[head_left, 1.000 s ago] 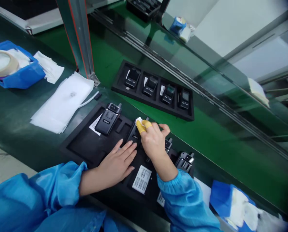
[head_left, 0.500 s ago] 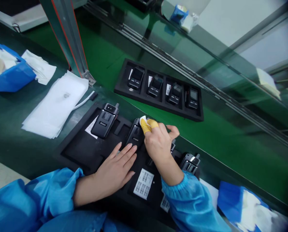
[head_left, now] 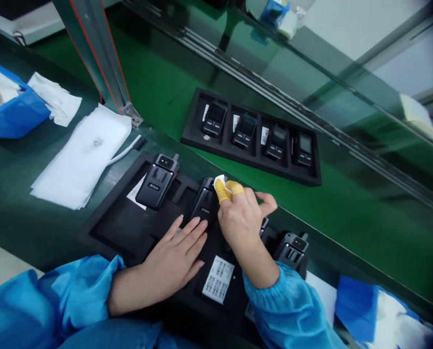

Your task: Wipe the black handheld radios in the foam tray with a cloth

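A black foam tray lies in front of me with several black handheld devices in it. My left hand lies flat on the tray, fingers stretched out, fingertips touching the lower end of the middle device. My right hand wears yellow finger cots and pinches a small white cloth against the top of that device. Another device marked "Riton" lies to the left in the tray, and one more device stands to the right of my right wrist. A white barcode label sits on the tray near my wrists.
A second black tray with several devices lies farther back on the green belt. A stack of white sheets and a white-handled brush lie left. Blue bins with cloths sit at far left and lower right. A metal post rises behind.
My right hand with the cloth has stayed at the top of the middle device with small shifts. The view has drifted, so the far tray appears more to the right.
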### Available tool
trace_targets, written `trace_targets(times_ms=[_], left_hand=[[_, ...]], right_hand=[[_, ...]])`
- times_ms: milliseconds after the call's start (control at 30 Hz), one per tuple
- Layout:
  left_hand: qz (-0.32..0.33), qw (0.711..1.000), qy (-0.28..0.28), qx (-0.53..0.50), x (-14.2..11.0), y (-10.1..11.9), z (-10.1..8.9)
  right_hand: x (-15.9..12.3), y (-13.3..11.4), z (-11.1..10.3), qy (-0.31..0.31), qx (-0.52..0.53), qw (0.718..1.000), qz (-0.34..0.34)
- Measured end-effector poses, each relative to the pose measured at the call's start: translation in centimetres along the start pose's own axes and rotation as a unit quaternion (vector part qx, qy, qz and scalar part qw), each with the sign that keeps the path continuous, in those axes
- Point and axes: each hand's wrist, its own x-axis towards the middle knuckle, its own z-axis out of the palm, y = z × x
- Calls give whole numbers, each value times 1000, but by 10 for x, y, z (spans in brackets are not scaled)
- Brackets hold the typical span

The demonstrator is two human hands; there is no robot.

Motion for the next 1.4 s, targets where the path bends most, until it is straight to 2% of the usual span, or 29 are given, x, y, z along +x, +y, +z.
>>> trace_targets(times_ms=[200,433,700,833,967,1133,1267,1400], left_hand=[[-5,1000,12,-2,0,1,0],[6,1000,4,10,1,-2,-2],[-8,1000,15,-6,0,1,1],[-6,1000,7,-7,0,0,-1],[0,1000,13,-5,0,0,-1],[-1,1000,2,7,-1,-1,0],[-10,1000,9,-3,-1,0,2],[-6,1000,10,-1,-1,0,1]], right_hand=[[-17,-1,-7,-1,-18,1000,14],[0,-9,-5,11,14,999,-37],[-18,18,-4,6,-3,999,-53],[-25,27,-4,9,-21,999,-31],[-15,16,-5,38,-17,999,0],[4,-8,-1,22,4,999,-30],[2,-7,2,-6,-1,1000,-8],[-7,-1,0,12,-40,999,4]])
